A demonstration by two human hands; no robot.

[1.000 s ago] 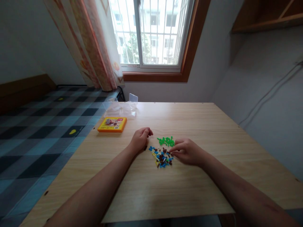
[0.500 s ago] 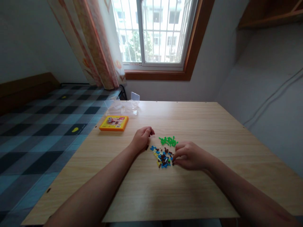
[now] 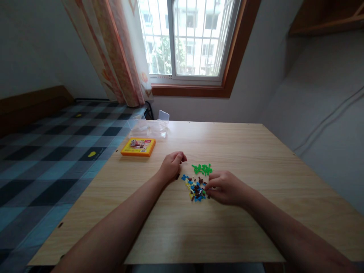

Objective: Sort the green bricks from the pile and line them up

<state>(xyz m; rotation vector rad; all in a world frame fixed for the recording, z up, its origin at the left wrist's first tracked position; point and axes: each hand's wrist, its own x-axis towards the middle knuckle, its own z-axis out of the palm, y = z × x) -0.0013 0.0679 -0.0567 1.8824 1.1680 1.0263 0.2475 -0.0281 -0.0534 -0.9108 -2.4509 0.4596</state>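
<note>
A mixed pile of small building bricks [image 3: 197, 192] in blue, brown, yellow and cream lies on the table between my hands. Just behind it is a group of bright green bricks [image 3: 203, 169]. My right hand [image 3: 224, 186] is at the pile's right edge, thumb and fingertips close together among the pieces; whether a brick is between them is too small to tell. My left hand [image 3: 171, 165] rests on the table left of the bricks, its fingers curled in. What it holds, if anything, is hidden. Beside its wrist lies a dark brick [image 3: 178, 176].
A yellow-orange box [image 3: 138, 147] with a printed lid lies at the left of the wooden table [image 3: 227, 235]. Behind it stands a clear plastic container [image 3: 150, 129]. A bed with a checked cover [image 3: 65, 159] adjoins the table's left side.
My right fingertips have moved slightly left, further over the mixed pile. My left hand keeps its place and pose. The whole view has shifted a little.
</note>
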